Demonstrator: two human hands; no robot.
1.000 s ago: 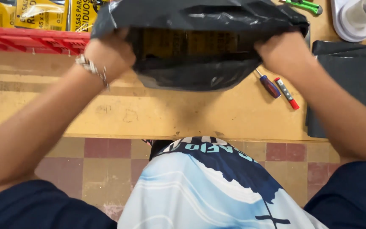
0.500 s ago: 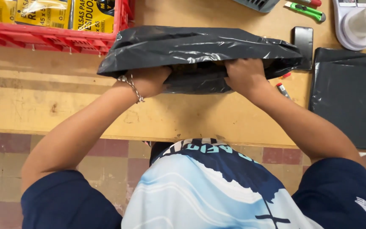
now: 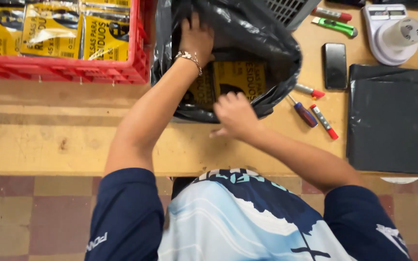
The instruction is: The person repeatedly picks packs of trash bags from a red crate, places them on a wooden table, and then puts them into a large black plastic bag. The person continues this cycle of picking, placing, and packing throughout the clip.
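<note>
Now the black plastic bag (image 3: 247, 43) lies farther up the wooden table (image 3: 73, 140) than half a second ago, against the red crate (image 3: 64, 70) of yellow packets (image 3: 105, 36), with its mouth opened toward the person. The left hand (image 3: 197, 38), which gripped the bag's edge before, has moved up and rests flat with spread fingers on the upper film. The right hand (image 3: 235, 113) sits loosely curled at the lower rim, over the yellow packet (image 3: 238, 77) inside; whether it grips anything is unclear.
</note>
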